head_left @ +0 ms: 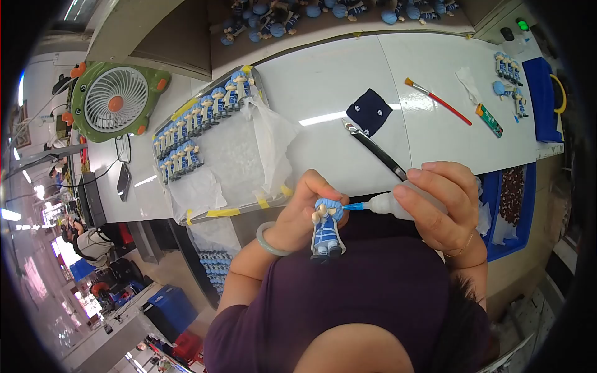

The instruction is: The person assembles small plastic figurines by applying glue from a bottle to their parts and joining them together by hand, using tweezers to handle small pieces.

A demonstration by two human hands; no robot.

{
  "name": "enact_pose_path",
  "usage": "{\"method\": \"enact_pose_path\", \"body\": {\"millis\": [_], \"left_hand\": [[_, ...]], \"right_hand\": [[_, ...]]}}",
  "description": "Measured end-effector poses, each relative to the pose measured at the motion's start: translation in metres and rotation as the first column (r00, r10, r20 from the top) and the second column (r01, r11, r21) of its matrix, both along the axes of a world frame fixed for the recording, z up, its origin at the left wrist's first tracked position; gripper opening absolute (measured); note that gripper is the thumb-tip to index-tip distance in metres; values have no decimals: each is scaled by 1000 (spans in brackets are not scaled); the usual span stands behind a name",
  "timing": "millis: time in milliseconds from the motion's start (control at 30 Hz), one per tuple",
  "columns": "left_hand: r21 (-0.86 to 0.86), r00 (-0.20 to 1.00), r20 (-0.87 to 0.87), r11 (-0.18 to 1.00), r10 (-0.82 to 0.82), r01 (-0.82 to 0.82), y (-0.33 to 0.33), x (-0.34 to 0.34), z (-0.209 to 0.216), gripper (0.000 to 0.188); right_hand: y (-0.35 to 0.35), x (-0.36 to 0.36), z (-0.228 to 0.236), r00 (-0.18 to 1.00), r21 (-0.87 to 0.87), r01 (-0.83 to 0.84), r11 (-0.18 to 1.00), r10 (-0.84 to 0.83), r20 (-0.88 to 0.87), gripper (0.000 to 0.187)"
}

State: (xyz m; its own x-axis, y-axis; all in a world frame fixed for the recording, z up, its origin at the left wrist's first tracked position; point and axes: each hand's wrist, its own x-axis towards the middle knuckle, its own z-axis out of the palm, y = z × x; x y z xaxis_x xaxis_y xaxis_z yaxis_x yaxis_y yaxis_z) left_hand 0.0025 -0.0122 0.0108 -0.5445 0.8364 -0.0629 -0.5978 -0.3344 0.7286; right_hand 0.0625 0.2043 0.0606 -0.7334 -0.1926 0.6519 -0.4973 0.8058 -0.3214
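Observation:
My left hand (300,212) pinches a small figurine (326,232) with light blue hair and a blue-and-white outfit, held upright in front of my chest. My right hand (446,208) is wrapped round a white squeeze bottle (387,205), which lies level. The bottle's thin blue nozzle (354,206) meets the side of the figurine's head; whether it actually touches I cannot tell. Beyond my hands, a craft knife (378,151) rests with its blade end on a dark blue cloth (369,110).
A paper-lined tray (233,155) with rows of similar figurines stands left, near a green fan (115,99). A red-handled brush (438,101), a small green packet (489,120) and more figurines (508,68) lie right. A blue bin (528,214) sits below the table's right edge. A shelf of figurines spans the back.

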Motion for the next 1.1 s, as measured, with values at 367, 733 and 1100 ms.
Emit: {"method": "enact_pose_path", "body": {"millis": [367, 733, 1100], "left_hand": [[-39, 1000, -3, 999, -19, 19, -1, -2, 3, 40], [-22, 1000, 18, 1000, 9, -8, -1, 0, 2, 35], [39, 1000, 10, 999, 2, -3, 2, 1, -2, 34]], "right_hand": [[-2, 1, 2, 998, 31, 8, 999, -6, -67, 25], [-1, 1, 5, 994, 71, -12, 997, 20, -109, 21], [10, -1, -6, 997, -150, 45, 988, -35, 62, 33]]}}
